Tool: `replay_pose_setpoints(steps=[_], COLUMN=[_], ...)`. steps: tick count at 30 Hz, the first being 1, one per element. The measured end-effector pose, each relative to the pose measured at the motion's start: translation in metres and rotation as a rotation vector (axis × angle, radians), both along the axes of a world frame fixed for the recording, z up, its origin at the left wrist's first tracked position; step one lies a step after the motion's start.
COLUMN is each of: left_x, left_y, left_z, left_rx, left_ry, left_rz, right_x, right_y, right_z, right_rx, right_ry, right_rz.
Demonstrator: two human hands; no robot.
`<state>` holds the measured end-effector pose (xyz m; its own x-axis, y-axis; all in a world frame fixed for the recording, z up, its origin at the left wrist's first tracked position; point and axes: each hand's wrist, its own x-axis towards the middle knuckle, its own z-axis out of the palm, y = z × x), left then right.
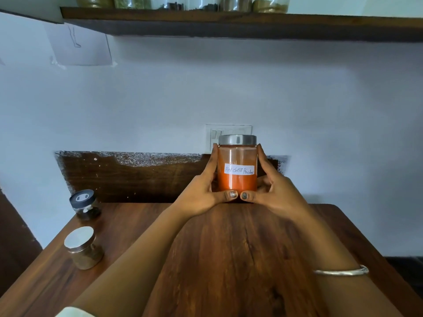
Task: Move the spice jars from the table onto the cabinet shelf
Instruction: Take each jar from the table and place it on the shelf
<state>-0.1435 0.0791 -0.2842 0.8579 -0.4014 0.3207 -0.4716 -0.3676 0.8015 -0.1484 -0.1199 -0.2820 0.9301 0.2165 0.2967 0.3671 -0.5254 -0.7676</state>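
A glass jar of red chilli powder point(237, 177) with a steel lid and a white handwritten label is upright at the far edge of the wooden table point(229, 259). My left hand point(201, 193) grips its left side and my right hand point(272, 191) grips its right side, thumbs meeting under its front. Whether the jar touches the table I cannot tell. Two smaller jars stand on the table's left: one with a black lid point(85, 204) and one with a silver lid point(83, 248). The dark wooden shelf point(229, 24) runs overhead, with several jars point(183, 2) on it.
A switch plate point(229, 131) sits on the white wall just behind the held jar. A paper sheet point(77, 44) is taped to the wall at upper left. A dark wooden panel point(137, 177) backs the table. A silver bangle point(341, 271) circles my right wrist.
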Motion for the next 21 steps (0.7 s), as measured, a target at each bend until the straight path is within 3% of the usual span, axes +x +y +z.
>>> replay_pose_setpoints(steps=[10, 21], left_x=[0.043, 0.097], left_y=[-0.065, -0.149], left_z=[0.069, 0.179], left_rx=[0.107, -0.002], left_ry=[-0.201, -0.500], left_rz=[-0.061, -0.077], right_x=[0.012, 0.056], right_y=[-0.055, -0.125], right_z=[0.065, 0.166], right_rx=[-0.045, -0.034], right_ry=[-0.151, -0.422], right_rz=[-0.112, -0.176])
